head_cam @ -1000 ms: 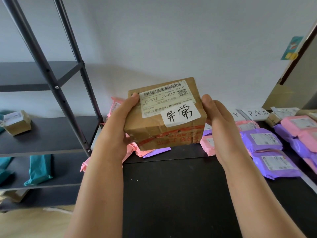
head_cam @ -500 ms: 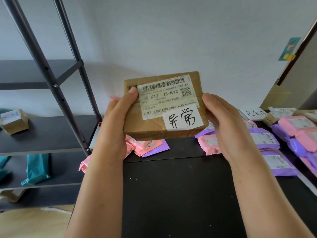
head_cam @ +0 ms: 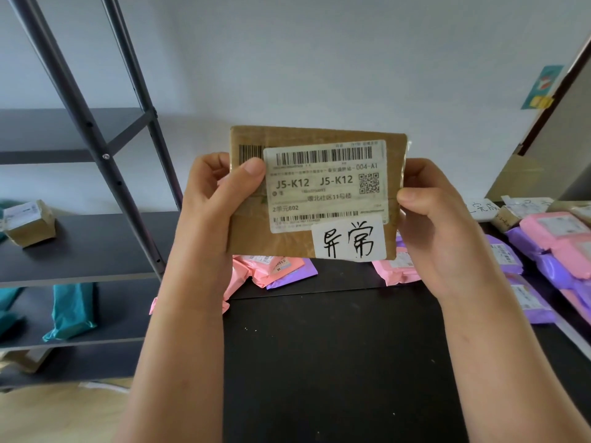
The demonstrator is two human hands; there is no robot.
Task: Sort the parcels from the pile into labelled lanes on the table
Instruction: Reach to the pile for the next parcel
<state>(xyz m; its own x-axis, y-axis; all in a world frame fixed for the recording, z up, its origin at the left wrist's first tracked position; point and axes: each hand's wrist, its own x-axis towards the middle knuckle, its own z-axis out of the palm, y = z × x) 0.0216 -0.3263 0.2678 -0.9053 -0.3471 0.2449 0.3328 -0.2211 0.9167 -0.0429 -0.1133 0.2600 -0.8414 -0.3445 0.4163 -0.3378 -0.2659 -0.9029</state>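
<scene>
Fingers (head_cam: 209,169) of left hand (head_cam: 217,212) mostly behind box (head_cam: 249,238); label (head_cam: 326,193) fine print unreadable; purple parcels (head_cam: 556,270) cut by right edge.

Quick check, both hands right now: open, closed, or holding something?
Left hand: closed on the cardboard parcel, thumb across its label.
Right hand: closed on the same parcel's right edge.

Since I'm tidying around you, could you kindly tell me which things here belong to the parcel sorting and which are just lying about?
Job: cardboard parcel, held by left hand and right hand; pink and purple mailers; lane label; black table.
Apparently lying about: teal bag and small box on the shelf unit; wall sticker.
</scene>
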